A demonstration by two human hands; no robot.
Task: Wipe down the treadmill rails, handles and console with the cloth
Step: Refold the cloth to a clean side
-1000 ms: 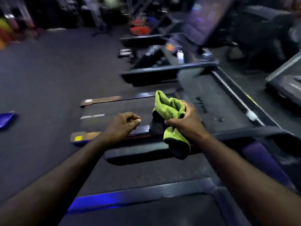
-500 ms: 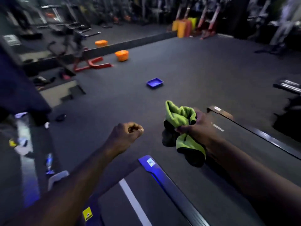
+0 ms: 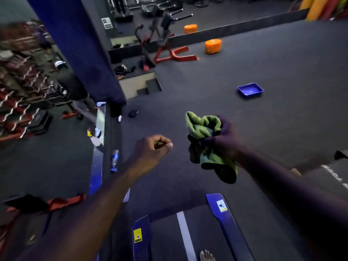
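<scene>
Over the dark gym floor [image 3: 273, 132], both arms reach forward with the hands apart. The right hand [image 3: 224, 142] grips a bunched green cloth [image 3: 202, 127], fingers curled round its middle. One end of the cloth sticks up above the hand, and the other, with a dark edge, hangs below. The cloth is in the air, touches nothing but that hand, and is well apart from the treadmill. The left hand [image 3: 152, 149] is curled into a fist with the thumb against the forefinger and holds nothing. It is near the cloth without touching it.

At the bottom edge lies the end of the treadmill [image 3: 165, 242]: a dark belt with a white stripe [image 3: 185, 238] down it, flanked by blue rails [image 3: 228, 223], each bearing a sticker. A bare foot [image 3: 206, 256] stands on the belt just beside the stripe.

Farther off on the floor sits a blue tray [image 3: 250, 90]. Beyond it is a round orange object [image 3: 213, 46] near a red metal stand [image 3: 175, 55]. A blue pillar [image 3: 79, 49] rises at the upper left, and the racks left of it are blurred. A plastic bottle [image 3: 114, 160] lies on a low ledge beside the left forearm.
</scene>
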